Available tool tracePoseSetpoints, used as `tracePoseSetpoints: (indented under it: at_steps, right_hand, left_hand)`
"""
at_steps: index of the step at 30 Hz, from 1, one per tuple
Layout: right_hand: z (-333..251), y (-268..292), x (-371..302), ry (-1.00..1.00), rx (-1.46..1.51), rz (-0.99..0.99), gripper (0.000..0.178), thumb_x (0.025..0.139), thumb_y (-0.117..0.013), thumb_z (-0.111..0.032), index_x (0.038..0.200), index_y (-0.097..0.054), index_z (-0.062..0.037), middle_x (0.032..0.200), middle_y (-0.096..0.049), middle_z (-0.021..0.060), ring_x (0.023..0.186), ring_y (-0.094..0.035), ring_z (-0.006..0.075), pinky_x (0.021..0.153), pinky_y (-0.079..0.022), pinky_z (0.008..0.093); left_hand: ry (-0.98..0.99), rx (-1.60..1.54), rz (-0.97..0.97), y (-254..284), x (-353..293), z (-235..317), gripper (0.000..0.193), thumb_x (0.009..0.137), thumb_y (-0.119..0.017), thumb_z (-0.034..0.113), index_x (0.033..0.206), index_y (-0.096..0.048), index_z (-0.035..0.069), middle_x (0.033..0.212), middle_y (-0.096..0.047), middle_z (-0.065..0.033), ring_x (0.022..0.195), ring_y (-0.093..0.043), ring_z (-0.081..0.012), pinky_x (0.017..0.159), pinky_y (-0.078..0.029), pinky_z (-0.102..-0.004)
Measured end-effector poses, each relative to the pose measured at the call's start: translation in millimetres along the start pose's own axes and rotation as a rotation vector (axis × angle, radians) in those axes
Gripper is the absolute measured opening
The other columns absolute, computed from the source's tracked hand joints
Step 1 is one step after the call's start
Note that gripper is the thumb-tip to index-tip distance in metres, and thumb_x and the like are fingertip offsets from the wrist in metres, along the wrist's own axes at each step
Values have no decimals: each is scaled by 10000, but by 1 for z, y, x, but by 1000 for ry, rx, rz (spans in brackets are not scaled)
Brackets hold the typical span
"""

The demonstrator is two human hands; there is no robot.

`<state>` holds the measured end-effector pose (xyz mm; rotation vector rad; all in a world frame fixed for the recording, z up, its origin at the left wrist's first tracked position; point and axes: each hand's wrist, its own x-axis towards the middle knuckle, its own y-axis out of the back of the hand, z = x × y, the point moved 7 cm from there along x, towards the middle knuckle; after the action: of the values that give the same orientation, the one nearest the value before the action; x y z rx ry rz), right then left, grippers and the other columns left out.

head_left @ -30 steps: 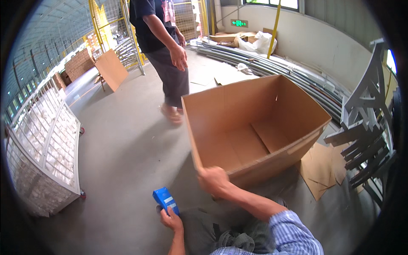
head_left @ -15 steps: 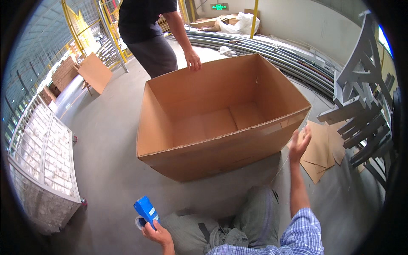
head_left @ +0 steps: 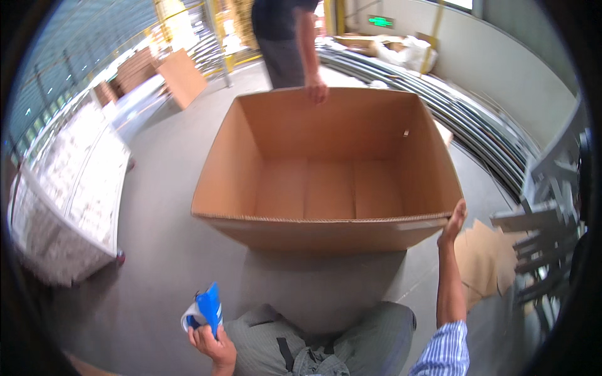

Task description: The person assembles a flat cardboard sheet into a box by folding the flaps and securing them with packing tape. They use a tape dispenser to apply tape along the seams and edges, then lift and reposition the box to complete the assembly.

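A large brown cardboard box (head_left: 326, 235) stands on the floor in front of me, its top uncovered and nothing inside. My right hand (head_left: 453, 224) grips its near right corner, fingers pointing up along the edge. Low on the left, away from the box, my left hand (head_left: 214, 348) is closed around a blue tape dispenser (head_left: 210, 308) with a roll of tape on it. Across from me, a person in dark clothes (head_left: 279, 53) has one hand (head_left: 316, 91) on the far rim of the box.
Flat cardboard sheets (head_left: 483, 260) lie on the floor at the right, beside grey metal frames (head_left: 545, 232). Long pipes (head_left: 451, 94) are stacked along the wall. A white wheeled cage cart (head_left: 75, 188) stands at the left. Farther back leans a cardboard panel (head_left: 182, 78).
The box has turned so that its near edge runs straight across my view. My right hand has come onto its near right corner. The left hand still holds the tape dispenser, now tilted differently.
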<state>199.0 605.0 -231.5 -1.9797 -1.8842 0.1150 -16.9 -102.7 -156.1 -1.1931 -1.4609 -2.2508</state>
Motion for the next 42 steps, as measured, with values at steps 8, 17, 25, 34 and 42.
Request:
tracePoseSetpoints:
  at_steps: [8,17,25,34,42]
  right_hand:
    - [7,-129,-221,-125,-562,-802,589,1066,-418,-387,1462,-371,48,1513,-370,183,1410,-335,267,1174,-223,392]
    - [-101,-220,-542,-537,-419,-1939,262,948,-669,-152,1157,-652,5,1116,-710,121,1014,-671,186,900,-526,327]
    - [-429,-328,-666,-662,169,-2508,256,954,-652,-121,1194,-657,-31,1121,-710,133,1030,-650,161,889,-527,311]
    - [-840,-547,-719,124,1015,-2108,129,949,-645,-62,1041,-672,23,927,-704,141,853,-689,228,787,-525,319]
    - [-1127,-555,-757,414,1665,-1898,237,971,-582,-136,1181,-592,-27,1037,-648,200,922,-652,368,787,-528,395]
  left_hand:
    - [11,-15,-361,50,38,4,281,766,-803,261,886,-610,95,772,-607,-54,764,-610,-250,984,-424,-509]
    - [364,112,-768,105,0,-29,255,888,-682,335,1010,-641,114,904,-680,-59,921,-650,-267,1061,-380,-549]
    - [802,101,-389,279,-27,9,326,929,-595,396,1091,-649,118,1012,-692,-123,1038,-642,-310,1035,-370,-561]
    - [1475,209,-159,412,-101,86,331,922,-596,390,1098,-652,116,1037,-688,-137,1047,-640,-316,1012,-394,-550]
    - [1839,277,-71,449,-160,142,336,915,-597,385,1105,-655,114,1059,-684,-148,1055,-639,-321,992,-416,-539]
